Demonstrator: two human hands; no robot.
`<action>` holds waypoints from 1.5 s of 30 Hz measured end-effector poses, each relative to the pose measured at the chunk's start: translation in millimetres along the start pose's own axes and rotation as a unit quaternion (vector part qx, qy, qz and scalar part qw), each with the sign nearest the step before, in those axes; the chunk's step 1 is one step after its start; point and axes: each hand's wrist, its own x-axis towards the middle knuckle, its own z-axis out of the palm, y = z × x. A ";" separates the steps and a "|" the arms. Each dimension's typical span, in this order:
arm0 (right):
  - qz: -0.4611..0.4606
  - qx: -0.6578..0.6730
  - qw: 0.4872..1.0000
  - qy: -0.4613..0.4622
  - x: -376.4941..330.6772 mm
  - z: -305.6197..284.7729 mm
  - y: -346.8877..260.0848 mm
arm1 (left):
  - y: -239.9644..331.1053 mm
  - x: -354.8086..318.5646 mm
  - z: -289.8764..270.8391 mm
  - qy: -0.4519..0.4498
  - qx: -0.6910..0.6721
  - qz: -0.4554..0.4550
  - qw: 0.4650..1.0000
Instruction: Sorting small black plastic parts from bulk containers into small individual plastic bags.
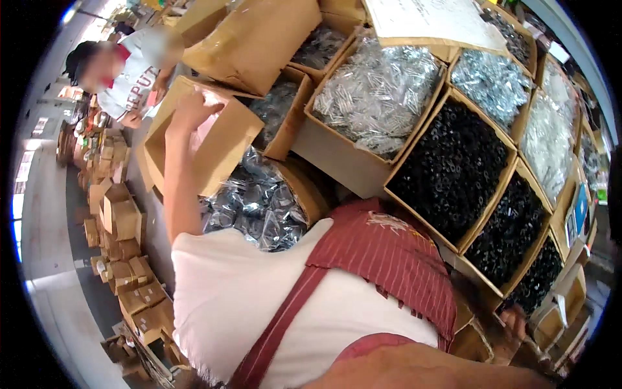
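Note:
My left hand (193,114) reaches into an open cardboard box (230,150) at the upper left. Its fingers are curled downward over a pink sheet or bag (206,129) inside, and what they hold is hidden. At the lower right, my right hand (515,324) is in shadow beside the near end of a box of small black parts (543,269); its fingers are too dark to read. Clear plastic bags with grey round parts (256,204) lie just below the left-hand box. A maroon striped apron (382,243) covers part of my white shirt.
Open boxes hold black rings (453,165), bagged metal pins (379,87) and clear bags (547,139). A written-on white sheet (434,23) lies across the far boxes. Another person (133,74) stands at the far left. Cardboard boxes (123,217) are stacked along the left floor.

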 end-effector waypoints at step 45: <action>-0.350 0.103 0.905 -0.219 117.2 257.6 -192.1 | 292.0 -172.7 64.0 -0.184 -0.484 0.423 0.744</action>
